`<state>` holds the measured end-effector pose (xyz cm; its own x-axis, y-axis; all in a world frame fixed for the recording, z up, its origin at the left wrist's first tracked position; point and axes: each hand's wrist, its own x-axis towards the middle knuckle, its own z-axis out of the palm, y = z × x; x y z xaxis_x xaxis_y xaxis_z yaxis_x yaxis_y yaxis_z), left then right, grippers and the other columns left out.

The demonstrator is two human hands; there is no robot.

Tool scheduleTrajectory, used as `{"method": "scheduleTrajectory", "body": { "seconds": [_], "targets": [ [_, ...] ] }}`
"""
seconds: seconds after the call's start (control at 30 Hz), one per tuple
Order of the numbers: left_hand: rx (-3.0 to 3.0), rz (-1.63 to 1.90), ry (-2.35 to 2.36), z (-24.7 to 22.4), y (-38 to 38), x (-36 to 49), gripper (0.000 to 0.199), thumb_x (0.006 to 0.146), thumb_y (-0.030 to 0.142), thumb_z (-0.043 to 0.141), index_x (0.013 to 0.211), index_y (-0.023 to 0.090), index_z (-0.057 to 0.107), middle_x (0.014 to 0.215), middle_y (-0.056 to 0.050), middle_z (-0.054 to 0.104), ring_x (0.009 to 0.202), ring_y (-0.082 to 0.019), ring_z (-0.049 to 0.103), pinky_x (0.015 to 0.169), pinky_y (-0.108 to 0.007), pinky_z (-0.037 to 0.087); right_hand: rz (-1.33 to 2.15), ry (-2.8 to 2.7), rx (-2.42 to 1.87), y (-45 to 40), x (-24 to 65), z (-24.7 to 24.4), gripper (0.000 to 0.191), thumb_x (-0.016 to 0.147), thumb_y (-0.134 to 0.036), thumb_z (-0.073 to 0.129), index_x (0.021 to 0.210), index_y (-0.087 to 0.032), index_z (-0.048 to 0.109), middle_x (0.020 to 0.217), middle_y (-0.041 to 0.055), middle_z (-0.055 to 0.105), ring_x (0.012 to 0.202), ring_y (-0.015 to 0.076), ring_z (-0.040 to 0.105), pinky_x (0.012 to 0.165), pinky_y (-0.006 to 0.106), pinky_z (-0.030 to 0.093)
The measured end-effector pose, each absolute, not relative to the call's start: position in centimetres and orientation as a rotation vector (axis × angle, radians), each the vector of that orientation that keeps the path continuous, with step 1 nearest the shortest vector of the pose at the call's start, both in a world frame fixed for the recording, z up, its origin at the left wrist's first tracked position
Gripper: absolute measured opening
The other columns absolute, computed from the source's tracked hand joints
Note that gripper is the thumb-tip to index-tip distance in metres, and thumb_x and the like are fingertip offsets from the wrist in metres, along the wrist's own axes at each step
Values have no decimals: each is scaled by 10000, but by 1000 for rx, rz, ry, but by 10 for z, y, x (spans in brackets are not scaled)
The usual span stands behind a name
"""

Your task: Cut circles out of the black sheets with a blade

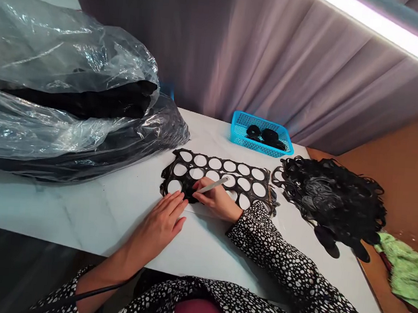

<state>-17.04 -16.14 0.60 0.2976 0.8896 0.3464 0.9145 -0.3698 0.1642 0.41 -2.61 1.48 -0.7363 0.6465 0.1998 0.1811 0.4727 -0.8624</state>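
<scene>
A black sheet (222, 173) with rows of round holes lies flat on the white table, and pale surface shows through the holes. My right hand (215, 199) is closed around a slim grey-white tool (212, 185), its lower end over the near left part of the sheet. What the tip touches is hidden by my fingers and dark material. My left hand (166, 218) lies flat with fingers stretched out, fingertips on the sheet's near left edge, just left of my right hand.
A blue basket (235, 135) holding black round pieces stands at the back. Black scraps (330, 197) are heaped at the right, near a green cloth (408, 271). A large clear plastic bag (62, 135) with black material covers the table's (82, 209) left side.
</scene>
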Motion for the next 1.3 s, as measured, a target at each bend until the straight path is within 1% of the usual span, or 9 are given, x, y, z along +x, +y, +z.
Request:
{"method": "scheduleTrajectory", "body": {
  "seconds": [0.5,0.6,0.73,0.8,0.87,0.97,1.1,1.2,1.3],
  "targets": [
    [-2487,-644,-1733,9,-159,-169,333,959,187,441,1253,136,590,1330,-153,595,1288,-291,522,1062,-502,460,1118,-2301,-666,-24,4,13,152,899,-247,616,780,-195,538,942,46,591,854,175,549,766,309,467],
    [-2476,-654,-1724,8,-158,-170,324,955,187,448,1240,130,591,1320,-154,599,1284,-288,526,1063,-487,461,976,-2381,-667,-36,4,16,105,914,-208,588,824,-195,535,965,62,589,864,185,539,767,314,470],
    [-2488,-652,-1705,4,-157,-172,288,943,169,437,1166,132,615,1283,-152,622,1288,-290,526,1082,-492,441,619,-2577,-576,-49,-7,13,82,916,-142,523,859,-199,539,995,104,605,927,230,524,854,376,456],
    [-2487,-646,-1700,1,-156,-173,298,945,180,439,1186,136,610,1287,-153,624,1280,-298,535,1073,-504,445,590,-2481,-710,-41,-11,12,120,914,-127,485,828,-203,521,922,93,608,881,225,533,816,362,458],
    [-2463,-654,-1680,-2,-154,-175,326,954,196,441,1241,143,585,1302,-154,620,1258,-304,555,1044,-516,465,686,-2178,-988,-21,-3,14,154,924,-172,465,777,-212,486,796,46,589,753,194,531,697,313,448],
    [-2441,-698,-1622,-7,-151,-179,345,961,208,439,1278,158,564,1296,-150,628,1219,-306,586,1006,-523,485,746,-1670,-1259,16,44,28,258,901,-340,525,690,-226,432,618,-29,502,596,152,463,577,266,380],
    [-2437,-738,-1523,-3,-144,-187,330,964,255,438,1258,182,572,1264,-138,640,1166,-308,609,961,-504,494,542,-1371,-1340,36,166,55,308,812,-411,603,646,-227,419,581,-50,462,573,136,446,562,253,360],
    [-2428,-747,-1469,11,-130,-188,238,963,292,443,1080,206,631,1097,-113,680,994,-299,653,827,-475,516,305,-1324,-1604,26,260,67,276,778,-380,611,618,-226,447,589,-26,509,578,152,468,600,283,380],
    [-2471,-730,-1472,31,-110,-171,227,962,287,435,847,213,616,916,-82,647,866,-277,633,772,-460,500,149,-1467,-1887,12,320,68,166,717,-291,626,614,-222,517,720,56,636,702,216,555,720,351,428]
  ]
}}
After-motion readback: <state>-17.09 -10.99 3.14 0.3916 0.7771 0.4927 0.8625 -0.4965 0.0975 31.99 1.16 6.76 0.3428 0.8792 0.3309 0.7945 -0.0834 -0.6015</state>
